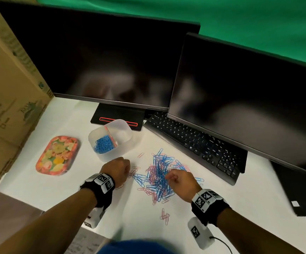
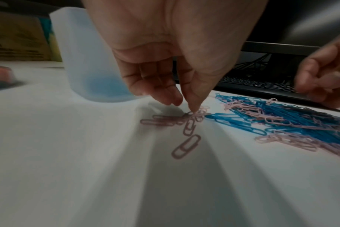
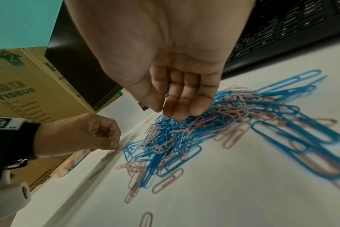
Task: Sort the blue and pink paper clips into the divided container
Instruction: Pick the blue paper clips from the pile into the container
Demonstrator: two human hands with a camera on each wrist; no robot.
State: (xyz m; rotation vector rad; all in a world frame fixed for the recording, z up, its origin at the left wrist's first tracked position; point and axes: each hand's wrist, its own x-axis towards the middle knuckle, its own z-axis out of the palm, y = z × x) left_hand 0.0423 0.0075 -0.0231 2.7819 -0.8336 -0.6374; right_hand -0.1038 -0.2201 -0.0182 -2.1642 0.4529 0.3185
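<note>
Paper clips [image 1: 159,177], blue and pink, are heaped on the table [image 1: 221,213] near the divided container [image 1: 110,139]. Pink clips [image 2: 192,118] are pinched by the left hand [image 2: 165,64]. Nothing is held by the right hand [image 3: 165,61], fingers loosely bent.

In the head view the left hand [image 1: 118,168] hides its own fingertips — grip unclear there.

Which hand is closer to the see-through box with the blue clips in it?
The left hand. It sits just in front of the box. The right hand is farther off, over the mixed pile.
</note>
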